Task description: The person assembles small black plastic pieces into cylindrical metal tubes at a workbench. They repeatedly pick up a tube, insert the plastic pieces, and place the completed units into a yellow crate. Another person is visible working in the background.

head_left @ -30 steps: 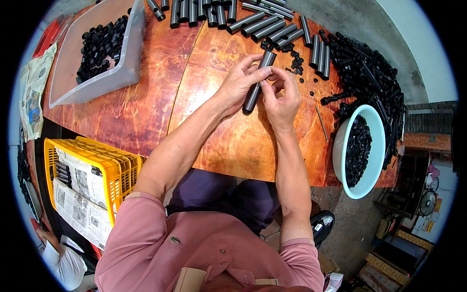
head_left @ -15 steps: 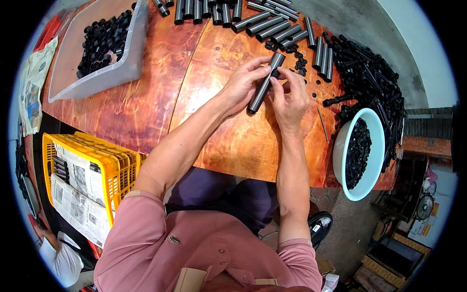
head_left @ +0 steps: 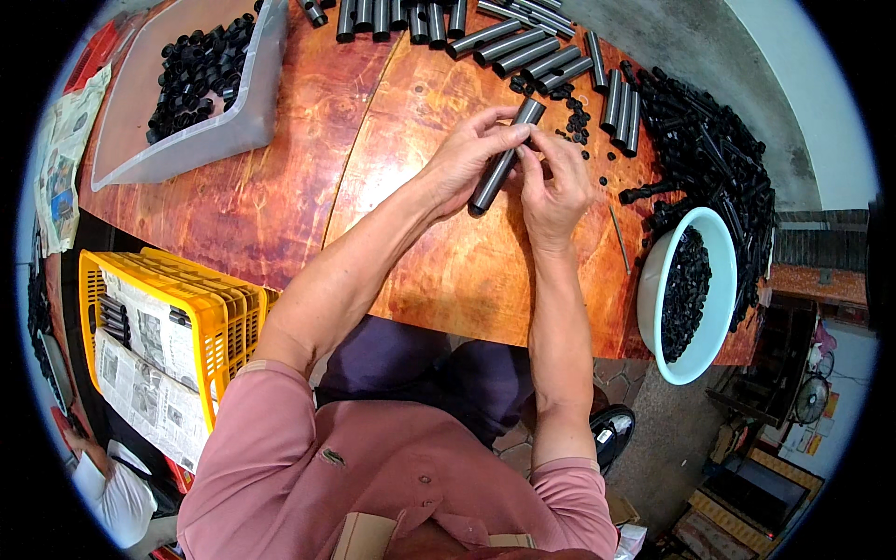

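A dark grey metal tube (head_left: 497,175) slants over the table's middle, its near end lower left and its far end upper right. My left hand (head_left: 471,154) is closed around its upper half, thumb lying across the top. My right hand (head_left: 554,191) meets the tube from the right, thumb and forefinger pinched at its side near my left thumb. Whether a small part sits in that pinch is hidden by the fingers. Beyond my hands lie small black round caps (head_left: 577,121) and several loose metal tubes (head_left: 523,54).
A clear plastic bin (head_left: 201,145) of black caps stands at the far left. A yellow basket (head_left: 229,327) lined with newspaper is at my left. A pale blue basin (head_left: 723,308) of small black parts stands right, beside a heap of black pieces (head_left: 709,140). A thin rod (head_left: 620,238) lies nearby.
The tube has turned slightly in my left hand, and its near end has shifted a little up and left. My right fingertips have moved slightly up along it.
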{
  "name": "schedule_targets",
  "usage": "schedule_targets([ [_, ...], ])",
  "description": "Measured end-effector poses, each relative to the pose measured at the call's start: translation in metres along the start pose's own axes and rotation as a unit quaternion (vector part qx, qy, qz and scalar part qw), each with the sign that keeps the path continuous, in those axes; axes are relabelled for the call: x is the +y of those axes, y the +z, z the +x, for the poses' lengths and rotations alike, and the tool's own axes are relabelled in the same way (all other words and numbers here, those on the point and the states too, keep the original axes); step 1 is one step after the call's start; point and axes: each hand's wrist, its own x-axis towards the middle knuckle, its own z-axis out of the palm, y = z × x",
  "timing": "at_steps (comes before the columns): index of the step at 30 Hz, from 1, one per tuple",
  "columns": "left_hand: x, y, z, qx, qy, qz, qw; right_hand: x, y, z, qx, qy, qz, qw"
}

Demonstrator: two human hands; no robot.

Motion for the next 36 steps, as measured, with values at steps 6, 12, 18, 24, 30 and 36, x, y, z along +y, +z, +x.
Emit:
schedule_targets([
  [6, 0.002, 0.004, -0.001, 0.014, 0.018, 0.030, 0.999, -0.006, 0.003, -0.004, 0.008, 0.033, 0.014, 0.999],
  [12, -0.003, -0.002, 0.003, 0.010, 0.029, 0.071, 0.997, -0.001, 0.005, -0.008, -0.024, 0.119, 0.084, 0.989],
  [18, -0.005, -0.004, 0.003, 0.014, 0.001, 0.049, 0.999, -0.009, -0.004, -0.003, -0.003, 0.210, 0.179, 0.961],
  [24, -0.003, -0.008, 0.001, 0.044, -0.025, 0.003, 0.999, 0.005, -0.005, -0.002, 0.029, 0.248, 0.190, 0.950],
  [30, 0.001, -0.005, 0.000, -0.006, -0.040, -0.009, 0.999, 0.013, -0.008, -0.001, 0.031, 0.295, 0.230, 0.927],
  [36, 0.000, 0.002, -0.003, -0.071, -0.065, 0.065, 0.993, 0.015, -0.014, 0.004, 0.013, 0.327, 0.286, 0.901],
])
